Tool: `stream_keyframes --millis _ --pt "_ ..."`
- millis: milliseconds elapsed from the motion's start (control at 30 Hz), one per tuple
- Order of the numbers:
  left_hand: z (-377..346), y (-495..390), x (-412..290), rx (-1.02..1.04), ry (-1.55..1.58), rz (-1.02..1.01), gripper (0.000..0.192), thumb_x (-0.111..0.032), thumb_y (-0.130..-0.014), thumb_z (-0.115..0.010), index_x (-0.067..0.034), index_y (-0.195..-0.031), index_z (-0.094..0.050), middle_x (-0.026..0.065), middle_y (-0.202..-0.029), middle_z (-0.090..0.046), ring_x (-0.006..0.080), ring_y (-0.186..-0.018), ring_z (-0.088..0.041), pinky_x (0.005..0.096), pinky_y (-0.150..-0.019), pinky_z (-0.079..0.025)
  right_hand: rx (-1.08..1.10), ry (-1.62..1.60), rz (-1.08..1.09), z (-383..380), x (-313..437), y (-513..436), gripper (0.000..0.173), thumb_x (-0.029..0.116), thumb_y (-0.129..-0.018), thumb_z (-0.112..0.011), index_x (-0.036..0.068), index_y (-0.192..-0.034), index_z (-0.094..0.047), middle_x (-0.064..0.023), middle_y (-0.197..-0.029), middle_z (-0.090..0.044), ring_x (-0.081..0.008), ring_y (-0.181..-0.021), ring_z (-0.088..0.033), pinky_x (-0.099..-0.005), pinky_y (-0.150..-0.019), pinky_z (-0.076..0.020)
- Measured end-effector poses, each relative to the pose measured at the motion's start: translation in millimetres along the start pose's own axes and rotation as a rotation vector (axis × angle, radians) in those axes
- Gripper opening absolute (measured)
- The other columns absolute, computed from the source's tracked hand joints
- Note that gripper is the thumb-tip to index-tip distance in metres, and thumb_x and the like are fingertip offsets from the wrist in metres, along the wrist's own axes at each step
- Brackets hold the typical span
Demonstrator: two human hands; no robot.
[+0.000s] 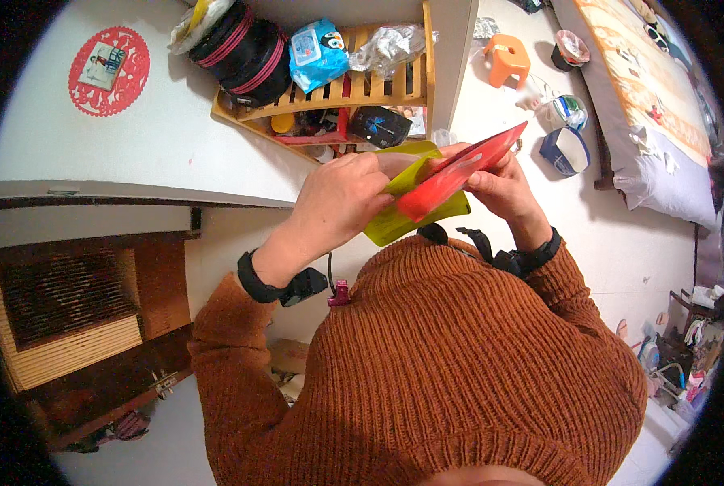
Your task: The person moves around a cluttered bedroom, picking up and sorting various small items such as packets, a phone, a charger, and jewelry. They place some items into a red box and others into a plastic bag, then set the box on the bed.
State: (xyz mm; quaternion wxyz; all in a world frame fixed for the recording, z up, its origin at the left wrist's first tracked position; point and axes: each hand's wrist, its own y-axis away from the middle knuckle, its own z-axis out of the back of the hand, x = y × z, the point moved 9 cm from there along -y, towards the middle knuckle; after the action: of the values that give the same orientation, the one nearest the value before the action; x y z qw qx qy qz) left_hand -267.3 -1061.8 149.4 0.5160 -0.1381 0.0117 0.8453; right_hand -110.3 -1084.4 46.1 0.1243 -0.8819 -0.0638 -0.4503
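Note:
A yellow-green flexible sheet or pouch (395, 226) is held in front of my chest. My left hand (344, 194) grips its left side, fingers curled over a pale, translucent part (395, 163) near the upper edge. My right hand (502, 182) pinches a flat, shiny red packet or sleeve (441, 193), thumb on its near face. The red piece is tilted and covers part of the green one. Fingers of the right hand also reach behind toward the green piece; whether they grip it is hidden.
Ahead stands a slatted wooden rack (362, 91) with a blue wipes pack (318, 56), a crumpled clear bag (395, 48) and a black box (380, 126). An orange stool (508, 59), a dark-blue bin (565, 150) and a bed (659, 121) are at right. A louvred wooden door (76, 346) is at left.

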Motion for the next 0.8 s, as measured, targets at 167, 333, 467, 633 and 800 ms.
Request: stream_keyframes --millis 167,333,467,633,800 --pt "19.8 6.9 -5.9 -0.365 -0.031 0.003 0.021 -0.009 -0.071 -0.073 -0.006 -0.088 -0.063 0.0060 -0.096 -0.057 0.0257 -0.083 -0.061 0.0362 -0.069 -0.052 -0.128 -0.238 0.012 10.8 1.9 4.0 0.036 0.009 -0.085 -0.069 0.001 -0.119 -0.058 -0.0116 -0.115 -0.065 -0.0231 -0.105 -0.064 -0.0442 -0.095 -0.0508" --pt "28.0 11.2 -12.9 -0.542 -0.105 -0.061 0.023 -0.009 -0.070 -0.073 -0.005 -0.089 -0.061 0.0069 -0.105 -0.061 0.0254 -0.087 -0.064 0.0348 -0.070 -0.053 -0.133 -0.303 0.035 10.7 5.9 2.3 0.036 0.011 -0.088 -0.067 0.002 -0.121 -0.058 -0.0110 -0.119 -0.064 -0.0239 -0.107 -0.063 -0.0459 -0.095 -0.0504" --pt "24.3 9.5 -12.4 -0.505 -0.072 -0.063 0.026 -0.005 -0.069 -0.076 -0.005 -0.091 -0.063 0.0099 -0.101 -0.066 0.0285 -0.084 -0.067 0.0365 -0.071 -0.055 -0.096 -0.325 0.048 7.0 7.2 4.0 0.035 0.013 -0.089 -0.066 0.003 -0.121 -0.058 -0.0104 -0.120 -0.064 -0.0233 -0.109 -0.062 -0.0449 -0.096 -0.0494" --pt "11.0 7.8 -7.6 -0.420 -0.006 0.007 0.025 -0.004 -0.075 -0.070 -0.007 -0.097 -0.061 0.0116 -0.088 -0.067 0.0292 -0.076 -0.066 0.0379 -0.065 -0.053 -0.134 -0.311 0.044 14.9 3.8 9.9 0.035 0.012 -0.089 -0.066 0.002 -0.121 -0.058 -0.0107 -0.121 -0.064 -0.0229 -0.109 -0.062 -0.0429 -0.096 -0.0492" --pt "-24.7 5.9 5.4 -0.104 0.059 0.185 0.009 -0.014 -0.087 -0.059 -0.011 -0.096 -0.058 0.0117 -0.071 -0.063 0.0297 -0.066 -0.064 0.0408 -0.055 -0.049 -0.134 -0.234 0.044 14.2 2.4 12.2 0.040 0.013 -0.087 -0.068 0.000 -0.122 -0.056 -0.0109 -0.120 -0.063 -0.0233 -0.108 -0.061 -0.0400 -0.096 -0.0486"
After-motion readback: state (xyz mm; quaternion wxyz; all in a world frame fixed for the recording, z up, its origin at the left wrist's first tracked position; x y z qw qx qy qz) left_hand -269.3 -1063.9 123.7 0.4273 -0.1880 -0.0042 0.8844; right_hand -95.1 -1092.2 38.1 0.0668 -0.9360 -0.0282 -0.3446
